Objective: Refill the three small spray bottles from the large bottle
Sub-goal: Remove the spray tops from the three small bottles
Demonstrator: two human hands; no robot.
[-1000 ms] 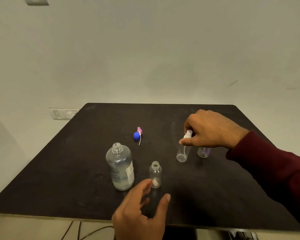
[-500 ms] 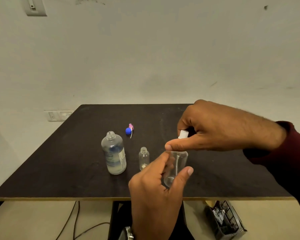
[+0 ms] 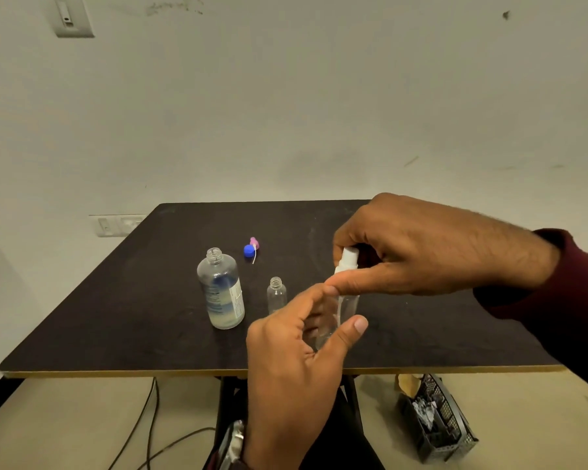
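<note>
- Gripping a clear small spray bottle (image 3: 348, 305) above the table's (image 3: 116, 317) near edge, the left hand (image 3: 296, 361) had thumb and fingers curled round the lower body.
- Right hand (image 3: 421, 245) sat on top, thumb and fingers pinched on the white spray head (image 3: 347, 257), which was on the bottle's neck; whether it was screwed tight could not be told.
- Large bottle (image 3: 222, 290) stood upright and uncapped on the table, left of the hands, liquid partway up.
- Second small bottle (image 3: 276, 295) stood open-necked just right of the large one, partly behind the left hand.
- Blue cap (image 3: 249, 250) and pink spray head (image 3: 254, 243) lay touching each other behind the large bottle.
- Third small bottle not visible, likely hidden by the hands.
- Dark mesh basket (image 3: 438, 422) sat on the floor below the table's right side; cables (image 3: 146, 425) ran across the floor at left.
</note>
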